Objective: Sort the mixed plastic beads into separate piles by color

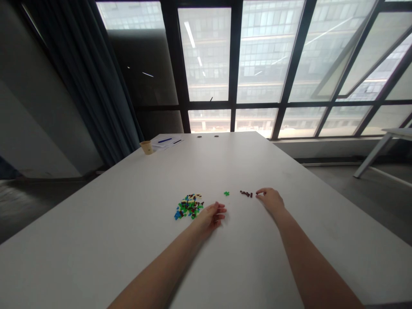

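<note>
Beside a mixed pile of small toy bricks (189, 207) in green, blue, brown and cream, my left hand (212, 216) rests with its fingers apart and nothing visible in them. A small cluster of green bricks (226, 193) lies just beyond its fingertips. Farther right is a short row of dark brown bricks (246, 194). My right hand (271, 199) is at the right end of that row, thumb and forefinger pinched on a tiny dark brown brick (256, 195). The fingers cover most of this brick.
All of this lies on a long white table (238, 163). At its far left stand a tan paper cup (146, 147) and paper sheets (161, 143) with a blue pen (165, 140) on them. Two small dark discs (216, 136) sit at the far edge, before the windows.
</note>
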A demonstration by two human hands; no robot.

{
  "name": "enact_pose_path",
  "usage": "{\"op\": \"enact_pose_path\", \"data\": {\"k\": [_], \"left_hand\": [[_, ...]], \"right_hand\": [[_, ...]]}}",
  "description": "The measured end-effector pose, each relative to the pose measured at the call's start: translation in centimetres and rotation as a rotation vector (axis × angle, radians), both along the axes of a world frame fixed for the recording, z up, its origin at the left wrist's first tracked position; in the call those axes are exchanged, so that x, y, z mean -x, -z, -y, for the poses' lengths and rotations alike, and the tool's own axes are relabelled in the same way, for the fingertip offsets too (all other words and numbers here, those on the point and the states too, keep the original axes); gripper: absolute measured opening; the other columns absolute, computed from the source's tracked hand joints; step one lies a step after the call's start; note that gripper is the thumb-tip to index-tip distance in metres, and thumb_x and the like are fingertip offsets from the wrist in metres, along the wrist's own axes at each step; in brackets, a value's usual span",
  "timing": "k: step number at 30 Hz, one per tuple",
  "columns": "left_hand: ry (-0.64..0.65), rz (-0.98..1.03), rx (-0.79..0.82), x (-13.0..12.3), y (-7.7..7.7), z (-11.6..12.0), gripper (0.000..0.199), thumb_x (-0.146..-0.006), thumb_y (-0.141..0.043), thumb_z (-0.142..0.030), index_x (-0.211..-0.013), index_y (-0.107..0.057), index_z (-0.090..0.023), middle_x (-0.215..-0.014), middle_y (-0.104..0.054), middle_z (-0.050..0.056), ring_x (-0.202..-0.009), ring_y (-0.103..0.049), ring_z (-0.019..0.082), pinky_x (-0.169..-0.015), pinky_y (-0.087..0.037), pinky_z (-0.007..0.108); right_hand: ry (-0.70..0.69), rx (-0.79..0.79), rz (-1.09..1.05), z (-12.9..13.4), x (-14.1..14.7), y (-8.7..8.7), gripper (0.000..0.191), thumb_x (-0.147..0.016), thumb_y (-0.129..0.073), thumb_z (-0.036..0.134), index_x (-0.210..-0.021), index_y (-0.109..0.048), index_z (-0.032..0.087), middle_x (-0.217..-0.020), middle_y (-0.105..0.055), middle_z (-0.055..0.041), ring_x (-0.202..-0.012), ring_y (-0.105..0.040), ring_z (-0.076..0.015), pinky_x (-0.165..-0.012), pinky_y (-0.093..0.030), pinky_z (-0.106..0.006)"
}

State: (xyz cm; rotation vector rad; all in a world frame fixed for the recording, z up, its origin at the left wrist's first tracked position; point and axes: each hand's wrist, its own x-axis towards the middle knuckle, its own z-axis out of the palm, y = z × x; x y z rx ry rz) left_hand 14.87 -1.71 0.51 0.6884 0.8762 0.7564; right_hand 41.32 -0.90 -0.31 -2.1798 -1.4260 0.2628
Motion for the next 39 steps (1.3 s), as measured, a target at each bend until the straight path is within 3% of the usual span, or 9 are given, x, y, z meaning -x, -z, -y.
{"op": "enact_pose_path", "data": {"k": [10,15,18,21,24,27,32,39], "left_hand": [[-0.032,0.024,-0.023,0.3,0.1,-0.4,0.020,-0.077,-0.056,-0.033,-0.082,-0.057,-0.013,-0.069,-0.059,0.001,-0.048,-0.052,0.003,-0.043,-0.038,0.014],[-0.194,0.013,-0.050,1.9,-1.3,-2.0,0.015,-0.078,-0.055,-0.029,-0.081,-0.056,-0.014,-0.069,-0.058,0.001,-0.049,-0.052,0.004,-0.044,-0.039,0.015],[-0.368,-0.041,-0.190,4.0,-2.2,-3.8,0.011,-0.076,-0.054,-0.026,-0.080,-0.055,-0.016,-0.069,-0.057,-0.001,-0.051,-0.050,0.005,-0.047,-0.038,0.016],[-0.484,-0.335,-0.461,6.1,-2.6,-5.3,0.015,-0.072,-0.056,-0.030,-0.080,-0.058,-0.018,-0.072,-0.058,0.000,-0.057,-0.052,0.008,-0.051,-0.038,0.019],[-0.291,-0.791,-0.805,7.2,-2.1,-5.8,0.013,-0.069,-0.057,-0.027,-0.074,-0.062,-0.017,-0.071,-0.060,0.003,-0.065,-0.053,0.014,-0.063,-0.041,0.026],[-0.015,-1.096,-1.008,7.1,-1.3,-5.4,0.011,-0.069,-0.056,-0.021,-0.071,-0.065,-0.018,-0.079,-0.061,0.005,-0.075,-0.054,0.017,-0.072,-0.039,0.029],[0.189,-1.256,-1.073,5.9,-0.7,-4.3,0.008,-0.066,-0.060,-0.019,-0.071,-0.065,-0.020,-0.088,-0.061,0.005,-0.084,-0.054,0.018,-0.073,-0.038,0.027],[0.207,-1.264,-1.121,5.4,-0.3,-4.2,0.014,-0.067,-0.055,-0.010,-0.067,-0.065,-0.021,-0.083,-0.061,0.004,-0.087,-0.053,0.017,-0.079,-0.035,0.027]], "right_hand": [[-0.015,0.074,-0.071,-0.5,0.2,1.1,0.025,-0.066,-0.058,0.038,-0.086,-0.069,0.030,-0.080,-0.063,-0.0021,-0.072,-0.057,-0.0173,-0.061,-0.036,-0.027],[-0.016,-0.053,-0.099,-0.6,-0.6,1.1,0.027,-0.068,-0.054,0.034,-0.087,-0.069,0.022,-0.073,-0.061,-0.0044,-0.065,-0.054,-0.0152,-0.057,-0.035,-0.024],[0.038,-0.223,-0.102,-0.5,-0.4,0.2,0.034,-0.073,-0.047,0.041,-0.080,-0.068,0.015,-0.061,-0.056,-0.0036,-0.056,-0.049,-0.0140,-0.053,-0.033,-0.024],[-0.002,-0.320,-0.109,-0.3,0.6,-0.9,0.040,-0.075,-0.040,0.046,-0.059,-0.059,0.015,-0.049,-0.046,0.0006,-0.048,-0.041,-0.0115,-0.049,-0.029,-0.023],[-0.142,-0.312,-0.082,-0.2,1.9,-1.2,0.041,-0.074,-0.039,0.046,-0.045,-0.044,0.017,-0.043,-0.033,0.0036,-0.045,-0.033,-0.0094,-0.047,-0.024,-0.022],[-0.238,-0.286,-0.061,-0.2,2.8,-1.0,0.039,-0.073,-0.040,0.044,-0.045,-0.038,0.018,-0.043,-0.030,0.0041,-0.044,-0.032,-0.0089,-0.046,-0.022,-0.022],[-0.298,-0.268,-0.054,-0.2,3.2,-0.8,0.037,-0.074,-0.040,0.043,-0.046,-0.039,0.018,-0.044,-0.032,0.0039,-0.044,-0.031,-0.0087,-0.046,-0.021,-0.021],[-0.327,-0.264,-0.044,-0.2,3.6,-0.9,0.036,-0.074,-0.042,0.041,-0.046,-0.038,0.017,-0.044,-0.033,0.0037,-0.044,-0.030,-0.0082,-0.046,-0.019,-0.022]]}}
